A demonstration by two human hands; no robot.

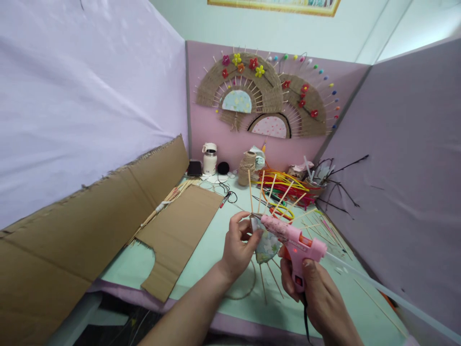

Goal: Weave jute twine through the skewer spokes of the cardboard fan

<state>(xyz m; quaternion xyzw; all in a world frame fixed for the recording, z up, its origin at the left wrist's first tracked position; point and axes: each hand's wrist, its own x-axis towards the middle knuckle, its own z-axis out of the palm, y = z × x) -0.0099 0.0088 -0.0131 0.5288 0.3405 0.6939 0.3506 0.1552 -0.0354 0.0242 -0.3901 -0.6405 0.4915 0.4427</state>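
My left hand pinches the edge of a small flower-patterned piece, held a little above the table. Thin wooden sticks fan out from its upper edge, and a few more point down below it. My right hand grips a pink hot glue gun by its handle, with a small red light lit on its side. The metal nozzle is close to the upper edge of the patterned piece, beside my left fingertips; whether they touch cannot be made out. A long clear glue stick sticks out of its back.
A cut cardboard sheet lies to the left, beside a taller cardboard panel. Behind are a white bottle, a twine spool, coloured pipe cleaners and dark twigs. Woven fans hang on the pink backboard.
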